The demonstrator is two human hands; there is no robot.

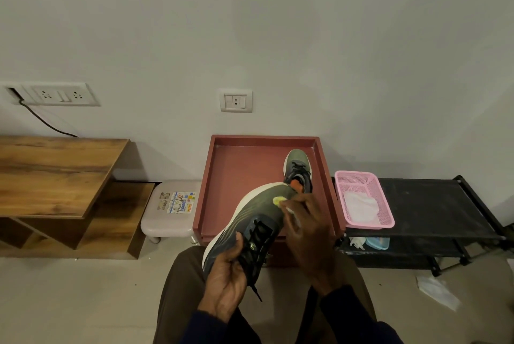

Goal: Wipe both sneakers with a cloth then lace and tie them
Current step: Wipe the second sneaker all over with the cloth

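Left hand [226, 274] grips the held sneaker [258, 213] around its laced middle, over the lap [182, 288]; right hand [308, 235] pinches a white cloth [289, 209] against its toe side. Beyond, the red tray [236, 176] holds the second sneaker [297, 169] by its right wall, with open tray floor to the left.

Olive sneaker [258, 213], pink basket [364, 199]
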